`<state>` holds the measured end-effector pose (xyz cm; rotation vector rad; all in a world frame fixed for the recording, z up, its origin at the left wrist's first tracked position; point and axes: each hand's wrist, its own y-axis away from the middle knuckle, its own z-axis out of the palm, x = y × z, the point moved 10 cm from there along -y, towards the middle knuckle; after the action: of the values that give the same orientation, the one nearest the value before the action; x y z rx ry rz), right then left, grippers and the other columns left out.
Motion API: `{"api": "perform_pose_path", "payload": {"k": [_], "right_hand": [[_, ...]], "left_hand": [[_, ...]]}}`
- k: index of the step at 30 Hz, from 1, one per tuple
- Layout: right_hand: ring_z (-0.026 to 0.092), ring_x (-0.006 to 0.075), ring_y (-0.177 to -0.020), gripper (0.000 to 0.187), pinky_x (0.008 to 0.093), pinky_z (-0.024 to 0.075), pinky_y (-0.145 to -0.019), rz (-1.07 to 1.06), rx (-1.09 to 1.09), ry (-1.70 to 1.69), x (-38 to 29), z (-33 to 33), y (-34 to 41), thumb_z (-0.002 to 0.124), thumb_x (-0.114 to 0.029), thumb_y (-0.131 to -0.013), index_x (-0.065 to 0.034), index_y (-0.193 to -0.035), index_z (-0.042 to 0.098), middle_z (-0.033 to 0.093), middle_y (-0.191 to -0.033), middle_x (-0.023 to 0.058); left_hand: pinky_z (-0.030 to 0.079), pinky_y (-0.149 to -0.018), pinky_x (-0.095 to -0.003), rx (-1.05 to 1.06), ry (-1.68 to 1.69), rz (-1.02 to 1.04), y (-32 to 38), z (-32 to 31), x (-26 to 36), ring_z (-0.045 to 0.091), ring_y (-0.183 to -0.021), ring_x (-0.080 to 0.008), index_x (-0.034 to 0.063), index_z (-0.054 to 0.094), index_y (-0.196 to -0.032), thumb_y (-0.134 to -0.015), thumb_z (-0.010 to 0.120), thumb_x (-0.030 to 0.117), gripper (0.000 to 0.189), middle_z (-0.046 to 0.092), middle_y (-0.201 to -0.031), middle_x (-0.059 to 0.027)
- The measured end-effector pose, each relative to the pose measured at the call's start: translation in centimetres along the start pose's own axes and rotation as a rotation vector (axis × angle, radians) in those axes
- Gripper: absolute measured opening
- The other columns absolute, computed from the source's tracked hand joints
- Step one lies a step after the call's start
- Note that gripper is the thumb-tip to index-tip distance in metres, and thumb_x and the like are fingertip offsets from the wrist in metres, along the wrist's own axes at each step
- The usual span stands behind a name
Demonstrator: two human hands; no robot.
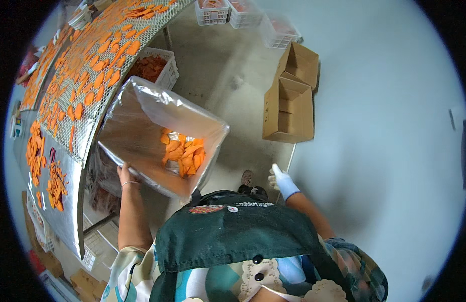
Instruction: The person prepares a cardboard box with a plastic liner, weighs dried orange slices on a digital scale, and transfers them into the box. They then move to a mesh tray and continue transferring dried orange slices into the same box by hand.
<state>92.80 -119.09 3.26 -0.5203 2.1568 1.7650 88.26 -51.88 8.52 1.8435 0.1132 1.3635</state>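
My bare left hand (128, 175) grips the near left rim of a cardboard box lined with clear plastic film (142, 132), tilted beside the table. Flat orange dried slices (184, 153) lie at its bottom. My right hand (281, 179), in a white glove, is held out near the wall with nothing in it, fingers apart. To the left, many orange slices (99, 80) are spread on a mesh rack (85, 124) on the metal table (72, 222). Piles of slices (36, 151) and smaller pieces (57, 187) lie on its bare metal part, near pink-handled scissors (52, 154).
Two open cardboard boxes (270, 117) stand against the pale wall (369, 132). White plastic crates (212, 16) are farther along it; another crate (169, 70) with darker orange pieces stands under the table edge. A co-worker's gloved hand (33, 68) is at the far left.
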Motion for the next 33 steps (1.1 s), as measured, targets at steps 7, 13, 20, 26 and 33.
{"api": "perform_pose_path", "payload": {"k": [7, 13, 20, 26, 33], "right_hand": [[0.059, 0.0166, -0.071, 0.049, 0.0349, 0.0462, -0.057, 0.066, 0.055, 0.143, 1.5, -17.1, -5.9, 0.058, -0.051, -0.089, -0.0112, -0.116, 0.056, 0.066, -0.089, 0.0062], [0.060, 0.0157, -0.065, 0.045, 0.0324, 0.0446, -0.051, -0.030, 0.118, 0.247, -6.9, -22.5, -15.0, 0.065, -0.044, -0.087, -0.0120, -0.118, 0.056, 0.066, -0.088, 0.0051], [0.052, 0.0076, -0.064, 0.031, 0.0214, 0.0440, -0.058, -0.292, -0.129, 0.297, -26.6, -7.0, -13.2, 0.064, -0.029, -0.090, -0.0034, -0.107, 0.063, 0.060, -0.080, 0.0005], [0.060, 0.0134, -0.084, 0.036, 0.0281, 0.0486, -0.077, -0.485, -0.310, 0.692, -31.6, 0.0, -10.7, 0.065, -0.030, -0.089, -0.0019, -0.111, 0.062, 0.066, -0.096, 0.0049], [0.062, 0.0223, -0.100, 0.035, 0.0333, 0.0466, -0.091, -0.562, -0.339, 1.184, -37.1, 1.3, -12.6, 0.061, -0.028, -0.089, 0.0002, -0.110, 0.064, 0.068, -0.105, 0.0139]], "left_hand": [[0.029, -0.099, -0.0564, 0.242, 0.037, 0.263, 6.1, -3.9, -0.4, 0.033, -0.132, -0.0314, 0.0208, 0.014, -0.150, -0.076, 0.065, 0.058, 0.097, 0.029, -0.150, -0.0092], [0.041, -0.098, -0.0372, 0.308, -1.016, 0.845, 17.5, 3.8, 3.2, 0.054, -0.112, -0.0278, 0.0073, 0.063, -0.114, -0.080, 0.071, 0.017, 0.036, 0.059, -0.115, -0.0128], [0.036, -0.099, -0.0452, -0.109, -1.371, 0.777, 23.9, 19.5, 0.0, 0.051, -0.110, -0.0303, 0.0134, 0.064, -0.110, -0.066, 0.080, 0.023, 0.048, 0.059, -0.113, -0.0092], [0.027, -0.105, -0.0554, -0.109, -1.497, 0.648, 21.8, 23.6, -3.2, 0.053, -0.102, -0.0282, 0.0181, 0.061, -0.103, -0.061, 0.073, 0.019, 0.043, 0.062, -0.098, -0.0044], [0.027, -0.104, -0.0582, -0.039, -1.403, 0.668, 21.5, 22.3, -4.2, 0.056, -0.088, -0.0282, 0.0169, 0.060, -0.088, -0.062, 0.065, 0.008, 0.028, 0.061, -0.081, -0.0054]]}}
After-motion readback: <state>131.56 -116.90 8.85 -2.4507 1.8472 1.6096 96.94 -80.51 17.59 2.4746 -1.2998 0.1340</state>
